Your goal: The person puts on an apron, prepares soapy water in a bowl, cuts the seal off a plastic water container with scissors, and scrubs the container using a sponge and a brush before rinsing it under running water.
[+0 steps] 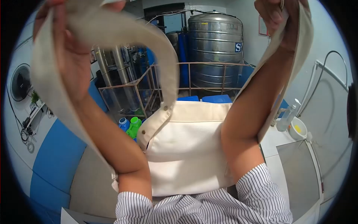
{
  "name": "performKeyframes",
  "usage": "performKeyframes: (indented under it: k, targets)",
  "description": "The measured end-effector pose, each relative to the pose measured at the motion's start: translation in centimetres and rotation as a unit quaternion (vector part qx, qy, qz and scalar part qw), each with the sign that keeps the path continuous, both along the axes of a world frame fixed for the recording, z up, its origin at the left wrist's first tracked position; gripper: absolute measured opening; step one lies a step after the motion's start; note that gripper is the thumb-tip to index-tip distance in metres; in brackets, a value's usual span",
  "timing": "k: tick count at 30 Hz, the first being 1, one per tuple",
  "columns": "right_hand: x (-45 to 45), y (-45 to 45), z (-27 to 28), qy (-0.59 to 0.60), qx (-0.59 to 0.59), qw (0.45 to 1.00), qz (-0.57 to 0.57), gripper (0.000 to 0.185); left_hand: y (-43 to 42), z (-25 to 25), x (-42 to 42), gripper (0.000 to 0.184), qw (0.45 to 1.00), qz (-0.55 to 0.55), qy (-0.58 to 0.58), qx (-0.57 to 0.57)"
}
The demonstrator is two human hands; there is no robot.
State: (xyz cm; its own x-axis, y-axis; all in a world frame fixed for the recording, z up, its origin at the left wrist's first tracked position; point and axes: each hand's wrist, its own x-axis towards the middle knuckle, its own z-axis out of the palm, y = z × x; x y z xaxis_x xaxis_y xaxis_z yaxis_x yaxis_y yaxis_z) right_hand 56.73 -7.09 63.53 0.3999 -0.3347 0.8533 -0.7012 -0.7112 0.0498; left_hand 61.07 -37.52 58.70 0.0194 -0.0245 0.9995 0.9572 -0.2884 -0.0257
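Note:
A cream apron (186,140) with broad straps and metal snaps hangs in front of my chest, its bib between my forearms. My left hand (71,48) is raised at the upper left, wrapped round a strap (46,71) that runs down outside the arm. Part of that strap loops across the top, smeared by motion, and joins the bib at the snaps. At the top right, my right hand (274,16) has its fingers curled round the other strap (304,33), which passes along both sides of the forearm. The top edge of the frame cuts off some fingers.
A large steel tank (214,48) stands at the back behind a metal railing (207,63). Blue and green jugs (134,127) sit at left. On the right ledge are a pump bottle (289,115) and a white basin (298,128). A fan (21,83) hangs on the left wall.

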Motion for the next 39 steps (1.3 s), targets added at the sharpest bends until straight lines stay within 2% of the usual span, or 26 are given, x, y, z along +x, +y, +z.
performKeyframes:
  k: [2,5,9,14,17,21,30,39]
  targets:
    - [1.2,0.4,0.7,-0.011,0.0,0.998,-0.065,0.034,-3.8,1.2,-0.8,0.018,0.999,0.031,-0.016,-0.041]
    - [2.2,0.9,0.5,-0.013,-0.002,0.993,-0.119,0.031,-4.9,0.7,-0.7,0.018,0.995,0.044,-0.028,-0.085]
    - [2.7,1.8,-1.4,-0.027,-0.005,0.984,-0.175,0.026,-2.3,-7.1,-0.2,0.019,0.971,0.03,-0.096,-0.218]
    - [4.3,3.2,-5.0,-0.031,0.006,0.969,-0.246,0.021,-1.1,-18.8,0.8,0.02,0.877,-0.018,-0.246,-0.412]
    - [6.0,4.6,-8.4,-0.037,0.025,0.954,-0.298,0.018,-1.1,-24.7,2.0,0.021,0.817,-0.058,-0.319,-0.476]
    - [9.0,6.4,-13.1,-0.04,0.069,0.926,-0.368,0.015,-1.4,-29.2,3.1,0.022,0.76,-0.108,-0.371,-0.522]
    - [18.0,7.8,-18.4,0.033,0.19,0.854,-0.483,0.011,0.3,-29.6,2.7,0.025,0.711,-0.17,-0.358,-0.581]
    - [25.1,6.1,-17.5,0.136,0.306,0.755,-0.564,0.016,3.1,-28.4,0.5,0.029,0.68,-0.226,-0.313,-0.624]
